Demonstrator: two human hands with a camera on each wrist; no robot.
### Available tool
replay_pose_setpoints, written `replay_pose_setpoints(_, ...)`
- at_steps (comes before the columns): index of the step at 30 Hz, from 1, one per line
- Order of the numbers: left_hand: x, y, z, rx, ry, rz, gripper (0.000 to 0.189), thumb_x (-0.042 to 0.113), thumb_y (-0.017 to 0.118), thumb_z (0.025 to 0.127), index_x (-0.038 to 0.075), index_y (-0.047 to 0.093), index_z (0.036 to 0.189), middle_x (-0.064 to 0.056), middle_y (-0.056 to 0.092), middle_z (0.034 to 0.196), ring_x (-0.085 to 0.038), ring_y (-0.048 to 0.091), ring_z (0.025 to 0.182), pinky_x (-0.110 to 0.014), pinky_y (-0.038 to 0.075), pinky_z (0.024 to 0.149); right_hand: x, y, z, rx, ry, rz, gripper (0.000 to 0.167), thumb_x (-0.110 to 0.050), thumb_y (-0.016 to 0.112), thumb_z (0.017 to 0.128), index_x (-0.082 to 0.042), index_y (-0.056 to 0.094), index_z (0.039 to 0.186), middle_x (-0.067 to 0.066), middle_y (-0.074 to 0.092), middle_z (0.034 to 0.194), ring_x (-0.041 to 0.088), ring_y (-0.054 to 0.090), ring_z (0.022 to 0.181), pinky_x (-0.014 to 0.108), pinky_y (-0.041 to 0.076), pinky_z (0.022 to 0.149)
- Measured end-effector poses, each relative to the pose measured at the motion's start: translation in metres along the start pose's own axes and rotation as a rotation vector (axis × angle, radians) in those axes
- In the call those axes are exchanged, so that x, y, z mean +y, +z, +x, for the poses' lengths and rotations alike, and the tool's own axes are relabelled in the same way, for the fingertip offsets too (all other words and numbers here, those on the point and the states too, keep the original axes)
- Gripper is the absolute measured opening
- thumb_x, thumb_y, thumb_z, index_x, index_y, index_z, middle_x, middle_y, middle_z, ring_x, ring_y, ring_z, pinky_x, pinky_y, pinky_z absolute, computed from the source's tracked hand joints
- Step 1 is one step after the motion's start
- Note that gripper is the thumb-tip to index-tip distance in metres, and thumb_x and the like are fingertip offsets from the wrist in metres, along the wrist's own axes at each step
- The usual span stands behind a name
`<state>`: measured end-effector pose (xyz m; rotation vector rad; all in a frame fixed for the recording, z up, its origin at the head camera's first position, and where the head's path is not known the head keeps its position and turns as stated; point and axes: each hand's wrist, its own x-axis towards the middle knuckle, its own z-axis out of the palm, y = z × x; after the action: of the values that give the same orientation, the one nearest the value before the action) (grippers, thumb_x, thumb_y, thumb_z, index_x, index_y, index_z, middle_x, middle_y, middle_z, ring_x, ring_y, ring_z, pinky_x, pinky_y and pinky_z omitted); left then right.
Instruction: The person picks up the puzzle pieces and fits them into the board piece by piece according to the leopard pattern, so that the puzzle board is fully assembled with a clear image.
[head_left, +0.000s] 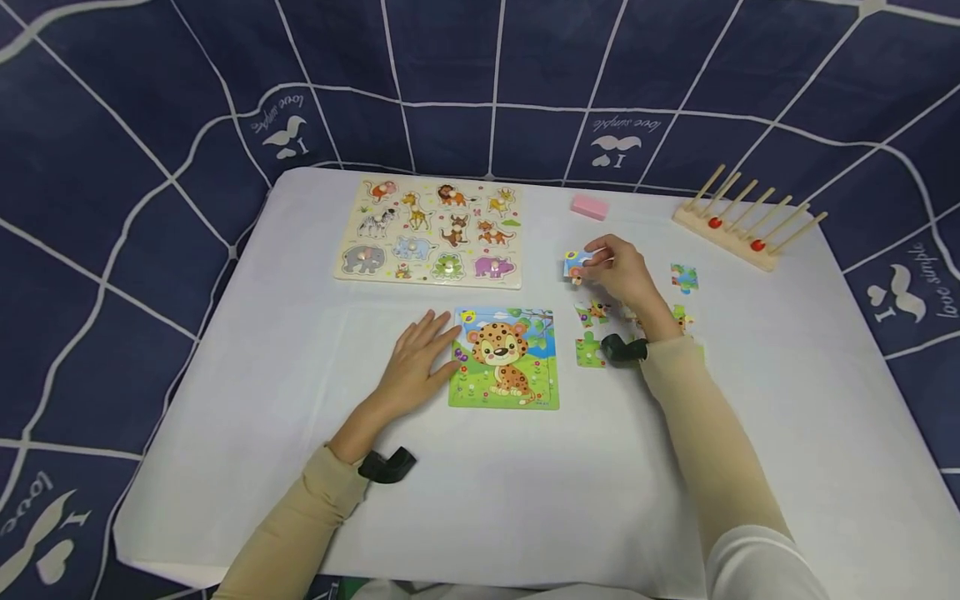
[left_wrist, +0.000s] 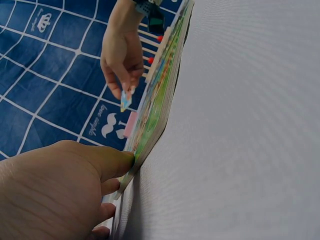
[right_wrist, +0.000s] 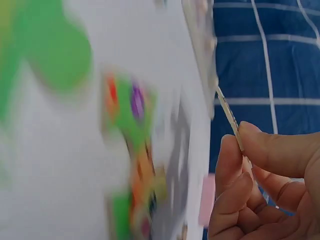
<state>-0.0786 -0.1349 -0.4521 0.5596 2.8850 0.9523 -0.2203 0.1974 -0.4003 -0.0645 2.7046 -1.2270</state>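
Note:
A square leopard picture board [head_left: 504, 396] lies flat on the white table. My left hand [head_left: 414, 367] rests at its left side with fingers extended, and in the left wrist view the thumb [left_wrist: 117, 162] touches the board's edge. Raised a little over the table to the right, my right hand [head_left: 621, 273] pinches a jigsaw piece [head_left: 574, 265] with blue and a yellow spot. That piece [right_wrist: 230, 117] appears edge-on between thumb and fingers in the right wrist view. Several loose jigsaw pieces [head_left: 591, 352] lie below the right hand, some partly hidden by the wrist and its black strap mount.
An animal peg puzzle board [head_left: 431, 273] lies at the back left. A pink block [head_left: 590, 207] sits behind the right hand. At the back right stands a wooden rack [head_left: 727, 240] with upright sticks and red beads. Another loose jigsaw piece [head_left: 684, 277] lies in front of the rack.

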Motion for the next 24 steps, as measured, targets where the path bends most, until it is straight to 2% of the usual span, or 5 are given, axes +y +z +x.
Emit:
replay_pose_setpoints(5,0.001,-0.001,0.000,0.002,-0.001,-0.002,0.054,0.026,0.060,0.096,0.006,0.047,0.144,-0.016,0.030,0.159,-0.035,0.016,0.151,-0.053,0.007,0.122,-0.012,0.020,-0.016,-0.023,-0.033,0.073,0.036,-0.013,0.070,0.090,-0.004,0.058,0.122,0.008,0.059,0.100,0.012,0.057,0.078,0.019,0.045,0.063)
replay_pose_setpoints(8,0.002,-0.001,0.001,0.005,0.000,-0.003,0.055,0.026,0.061,0.095,0.006,0.047,0.144,-0.016,0.030,0.159,-0.035,0.017,0.150,-0.054,0.008,0.122,-0.021,0.034,-0.025,-0.036,-0.068,0.085,0.035,-0.012,0.071,0.089,-0.003,0.059,0.121,0.008,0.059,0.098,0.011,0.057,0.075,0.020,0.045,0.063)
replay_pose_setpoints(15,0.003,-0.002,0.000,0.012,0.009,-0.002,0.055,0.025,0.062,0.094,0.005,0.048,0.143,-0.017,0.032,0.158,-0.037,0.019,0.150,-0.056,0.010,0.121,-0.047,0.064,-0.045,-0.108,-0.132,0.098,0.035,-0.016,0.073,0.088,-0.004,0.060,0.119,0.011,0.059,0.105,0.020,0.061,0.085,0.031,0.048,0.073)
replay_pose_setpoints(20,0.003,-0.002,0.000,0.010,0.011,0.002,0.055,0.025,0.062,0.094,0.005,0.048,0.143,-0.017,0.032,0.158,-0.037,0.019,0.149,-0.056,0.011,0.121,-0.062,0.082,-0.054,-0.150,-0.176,0.080,0.036,-0.016,0.074,0.087,-0.002,0.062,0.118,0.013,0.060,0.109,0.024,0.066,0.086,0.032,0.053,0.071)
replay_pose_setpoints(24,0.002,-0.001,0.001,0.007,0.008,-0.004,0.054,0.026,0.061,0.095,0.006,0.048,0.144,-0.017,0.031,0.158,-0.037,0.018,0.150,-0.056,0.010,0.121,-0.068,0.094,-0.057,-0.174,-0.205,0.058,0.036,-0.016,0.074,0.088,-0.002,0.063,0.118,0.013,0.060,0.108,0.022,0.065,0.087,0.031,0.053,0.071)
